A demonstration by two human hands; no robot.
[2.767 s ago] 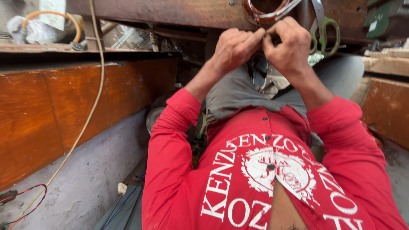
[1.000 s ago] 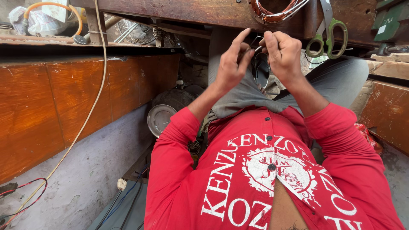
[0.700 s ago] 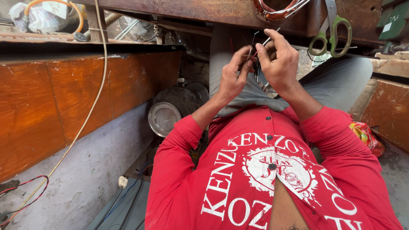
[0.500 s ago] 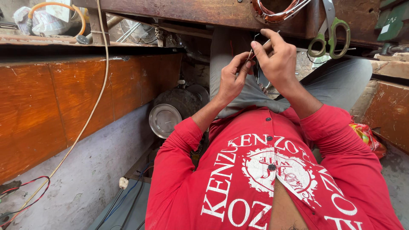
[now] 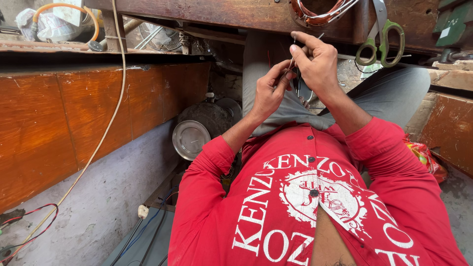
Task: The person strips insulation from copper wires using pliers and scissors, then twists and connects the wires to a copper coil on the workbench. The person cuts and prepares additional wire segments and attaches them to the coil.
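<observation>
head view: both hands up in front of the chest, just under the edge of the worn brown wooden desk (image 5: 236,15). left hand (image 5: 268,93) pinched on a small dark metal tool, looks like thin pliers or tweezers (image 5: 295,79), can't tell which. right hand (image 5: 318,61) pinched on the upper end of a fine bare wire (image 5: 294,40) that pokes up past the fingertips, the two hands touching around the tool. green-handled scissors (image 5: 382,42) hang off the desk edge just right of the hands, coil of copper-coloured wire (image 5: 315,12) above them. round grey metal lid (image 5: 191,139) leans on the floor lower left, well apart. my read on doing it well: keep the hands braced together, grip the wire near the tool tip, light steady pull so the strand doesn't kink or snap.
</observation>
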